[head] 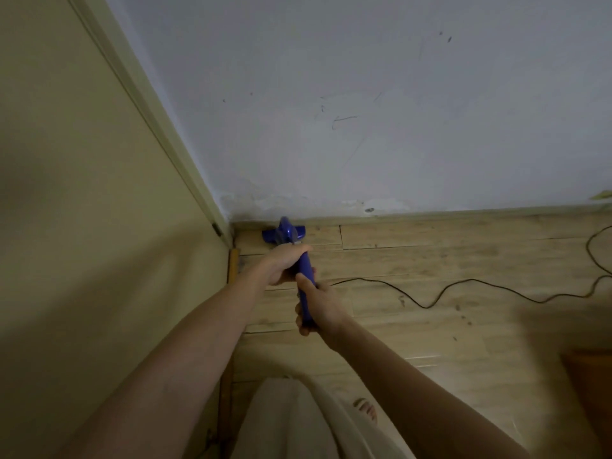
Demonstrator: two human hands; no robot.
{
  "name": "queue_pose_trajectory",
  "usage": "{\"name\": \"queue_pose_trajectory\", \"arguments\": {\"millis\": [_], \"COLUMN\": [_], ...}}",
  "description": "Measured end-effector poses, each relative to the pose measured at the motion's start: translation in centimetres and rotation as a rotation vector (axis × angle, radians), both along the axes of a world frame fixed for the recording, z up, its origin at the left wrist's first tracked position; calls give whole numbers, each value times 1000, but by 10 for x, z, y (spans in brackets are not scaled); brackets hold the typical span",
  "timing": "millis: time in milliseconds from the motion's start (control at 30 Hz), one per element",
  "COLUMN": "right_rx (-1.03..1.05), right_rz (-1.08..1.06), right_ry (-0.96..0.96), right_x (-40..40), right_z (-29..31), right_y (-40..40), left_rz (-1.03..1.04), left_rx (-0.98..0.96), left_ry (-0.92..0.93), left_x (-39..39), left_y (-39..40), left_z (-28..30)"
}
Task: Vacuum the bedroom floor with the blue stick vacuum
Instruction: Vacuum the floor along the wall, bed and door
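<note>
The blue stick vacuum (pixel 285 234) stands on the light wooden floor (pixel 430 260), its head pushed into the corner where the white wall meets the skirting. My left hand (pixel 284 262) grips the blue handle higher up the stick. My right hand (pixel 314 306) grips the handle's near end, thumb lying along its top. Both arms reach forward from the lower edge of the view. The stick between the head and my left hand is mostly hidden.
A black power cord (pixel 463 288) snakes across the floor to the right. A beige door or panel (pixel 82 193) fills the left side. The white wall (pixel 364 111) is straight ahead. My bare foot (pixel 366 409) and light trousers show below. A dark wooden object (pixel 589 385) sits at right.
</note>
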State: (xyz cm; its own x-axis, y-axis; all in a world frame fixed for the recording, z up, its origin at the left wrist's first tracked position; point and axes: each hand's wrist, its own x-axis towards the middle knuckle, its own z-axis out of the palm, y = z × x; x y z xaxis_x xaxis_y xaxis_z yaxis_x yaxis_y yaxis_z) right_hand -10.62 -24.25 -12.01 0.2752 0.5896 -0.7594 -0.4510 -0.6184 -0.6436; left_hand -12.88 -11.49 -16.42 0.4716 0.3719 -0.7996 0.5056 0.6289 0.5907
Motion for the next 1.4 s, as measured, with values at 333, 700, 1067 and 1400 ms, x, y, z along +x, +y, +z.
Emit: {"name": "queue_pose_trajectory", "arguments": {"millis": [333, 700, 1067, 1400], "right_rx": [24, 62, -27, -44], "right_rz": [-9, -17, 25, 16], "right_ry": [46, 37, -40, -101], "right_x": [-4, -10, -5, 28], "right_z": [0, -5, 2, 33], "right_y": [-10, 21, 12, -63], "left_rz": [-77, -100, -30, -93], "left_rx": [-50, 19, 22, -79], "left_ry": [41, 66, 29, -29], "left_x": [-5, -6, -3, 34], "left_y": [1, 31, 18, -53], "left_z": [-5, -7, -12, -3]}}
